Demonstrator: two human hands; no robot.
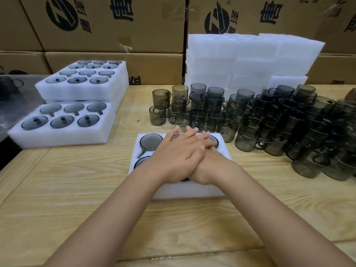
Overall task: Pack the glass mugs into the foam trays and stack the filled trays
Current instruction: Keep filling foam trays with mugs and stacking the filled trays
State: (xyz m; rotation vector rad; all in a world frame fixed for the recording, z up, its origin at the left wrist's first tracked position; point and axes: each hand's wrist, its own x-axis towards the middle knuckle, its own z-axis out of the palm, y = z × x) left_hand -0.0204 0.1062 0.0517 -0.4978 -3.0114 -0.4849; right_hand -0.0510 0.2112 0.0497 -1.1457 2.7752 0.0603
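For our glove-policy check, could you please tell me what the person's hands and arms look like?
The left hand and right hand are bare: no gloves, no rings that show. The left forearm and right forearm are uncovered down to the frame's edge, with no sleeve, watch or bracelet in view. The visible nails look short and unpainted.

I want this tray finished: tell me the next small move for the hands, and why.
Probably lift both hands and take the front foam tray by its ends, to carry it to the filled trays at left. The left hand lies flat across the right hand, pressing on mugs seated in the tray. The hands hide the middle pockets, so check them.
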